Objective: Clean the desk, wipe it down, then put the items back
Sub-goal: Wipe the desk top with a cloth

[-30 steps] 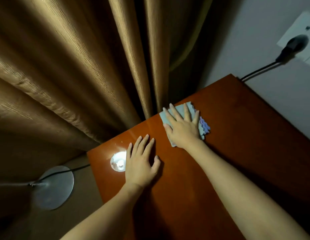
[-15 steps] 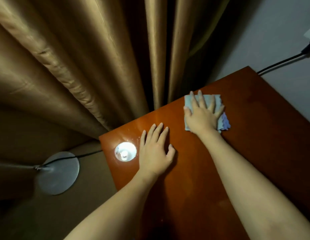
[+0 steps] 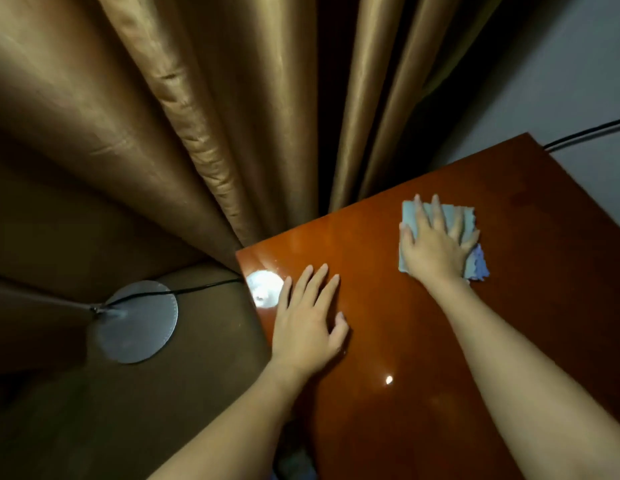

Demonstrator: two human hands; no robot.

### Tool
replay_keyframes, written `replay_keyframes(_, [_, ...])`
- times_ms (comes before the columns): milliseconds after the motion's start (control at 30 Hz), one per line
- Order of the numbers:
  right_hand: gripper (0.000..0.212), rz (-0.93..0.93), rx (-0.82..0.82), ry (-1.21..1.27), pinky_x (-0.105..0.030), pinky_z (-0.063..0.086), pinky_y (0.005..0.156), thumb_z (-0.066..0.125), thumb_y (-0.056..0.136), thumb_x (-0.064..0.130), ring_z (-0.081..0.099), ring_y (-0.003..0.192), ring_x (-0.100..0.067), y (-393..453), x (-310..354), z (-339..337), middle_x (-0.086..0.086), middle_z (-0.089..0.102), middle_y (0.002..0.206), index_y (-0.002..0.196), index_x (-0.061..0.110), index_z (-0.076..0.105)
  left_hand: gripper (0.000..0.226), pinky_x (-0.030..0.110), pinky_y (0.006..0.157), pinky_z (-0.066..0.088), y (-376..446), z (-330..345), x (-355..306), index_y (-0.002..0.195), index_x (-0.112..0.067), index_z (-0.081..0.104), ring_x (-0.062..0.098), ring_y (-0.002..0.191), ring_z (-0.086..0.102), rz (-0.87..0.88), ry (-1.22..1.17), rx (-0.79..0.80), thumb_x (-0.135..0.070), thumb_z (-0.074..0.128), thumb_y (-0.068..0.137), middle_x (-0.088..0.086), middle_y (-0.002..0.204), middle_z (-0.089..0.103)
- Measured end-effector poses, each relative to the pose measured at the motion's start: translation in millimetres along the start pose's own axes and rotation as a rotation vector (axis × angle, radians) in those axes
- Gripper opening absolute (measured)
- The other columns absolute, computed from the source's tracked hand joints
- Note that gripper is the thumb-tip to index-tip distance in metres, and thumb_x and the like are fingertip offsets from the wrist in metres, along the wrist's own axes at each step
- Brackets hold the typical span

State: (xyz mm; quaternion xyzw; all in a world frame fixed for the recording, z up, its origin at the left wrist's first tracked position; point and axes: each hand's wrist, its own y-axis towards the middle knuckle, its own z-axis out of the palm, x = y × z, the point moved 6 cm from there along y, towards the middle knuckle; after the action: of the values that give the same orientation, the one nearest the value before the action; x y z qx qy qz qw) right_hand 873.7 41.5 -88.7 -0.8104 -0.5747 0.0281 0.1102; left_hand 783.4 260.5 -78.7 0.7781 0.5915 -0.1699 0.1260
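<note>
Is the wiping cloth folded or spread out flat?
Folded: the cloth shows stacked layer edges at its corner beside the right hand.

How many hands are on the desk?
2. The left hand rests flat near the desk's left edge, beside a bright reflection. The right hand presses a blue cloth farther back, near the curtain.

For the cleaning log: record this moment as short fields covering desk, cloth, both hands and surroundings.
desk: glossy reddish wood desk, lamp glare near its left corner
cloth: blue-grey cloth, flat on the desk
right hand: right hand pressing flat on the cloth
left hand: left hand flat on bare wood
surroundings: tan curtain; round lamp base on the floor
</note>
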Motion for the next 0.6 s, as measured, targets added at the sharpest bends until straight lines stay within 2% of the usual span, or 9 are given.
replay_keyframes(67, [0.057, 0.005, -0.014, 0.043, -0.064, -0.003, 0.111, 0.020, 0.098, 0.050, -0.007, 0.145, -0.033, 6.5, 36.0, -0.3, 0.006, -0.002, 0.160, 0.150, 0.037, 0.001, 0.057, 0.037, 0.115, 0.000, -0.6, 0.8, 0.9, 0.141, -0.024, 0.042, 0.014, 0.143, 0.020, 0.005, -0.011, 0.006, -0.045, 0.038, 0.088, -0.004, 0.150, 0.035])
replay_keyframes(200, [0.057, -0.302, -0.019, -0.037, -0.061, -0.003, 0.111, 0.020, 0.097, 0.052, 0.000, 0.146, -0.032, -27.0, 97.4, 13.1, 0.006, 0.002, 0.160, 0.150, 0.038, 0.004, 0.056, 0.040, 0.118, 0.008, -2.5, 1.9, 5.0, 0.139, -0.023, 0.045, 0.015, 0.141, 0.024, 0.025, -0.015, 0.019, -0.043, 0.043, 0.086, -0.002, 0.148, 0.038])
replay_keyframes(300, [0.061, -0.539, -0.004, -0.106, -0.060, 0.005, 0.111, 0.014, 0.090, 0.057, 0.013, 0.145, -0.032, -64.1, 88.6, 22.0, 0.006, 0.015, 0.158, 0.149, 0.040, 0.012, 0.057, 0.033, 0.116, -0.001, -15.8, -2.7, 17.7, 0.139, -0.024, 0.044, 0.015, 0.141, 0.022, 0.047, 0.007, 0.026, -0.045, 0.041, 0.087, -0.002, 0.148, 0.038])
replay_keyframes(367, [0.060, -0.629, 0.008, -0.128, -0.061, 0.011, 0.110, 0.020, 0.090, 0.057, 0.023, 0.143, -0.033, -76.1, 63.9, 24.4, 0.006, 0.026, 0.155, 0.147, 0.040, 0.018, 0.056, 0.034, 0.115, 0.001, -24.2, -7.1, 25.6, 0.138, -0.025, 0.045, 0.015, 0.140, 0.023, 0.051, 0.003, -0.006, -0.046, 0.041, 0.087, -0.001, 0.147, 0.041])
replay_keyframes(467, [0.061, -0.533, 0.024, -0.118, -0.063, 0.013, 0.110, 0.019, 0.088, 0.059, 0.020, 0.143, -0.032, -66.3, 36.1, 19.6, 0.006, 0.025, 0.155, 0.146, 0.041, 0.015, 0.055, 0.035, 0.115, 0.001, -26.0, -7.9, 28.9, 0.137, -0.025, 0.046, 0.015, 0.139, 0.023, 0.045, -0.031, -0.044, -0.045, 0.043, 0.086, -0.001, 0.145, 0.042])
replay_keyframes(600, [0.058, -0.129, -0.022, -0.022, -0.061, 0.000, 0.112, 0.019, 0.095, 0.054, -0.001, 0.146, -0.030, -29.5, 54.5, 13.3, 0.005, 0.005, 0.160, 0.150, 0.039, 0.006, 0.054, 0.036, 0.117, 0.004, -26.6, -8.1, 28.8, 0.135, -0.023, 0.050, 0.016, 0.139, 0.027, 0.039, -0.062, -0.034, -0.044, 0.042, 0.086, -0.001, 0.145, 0.043])
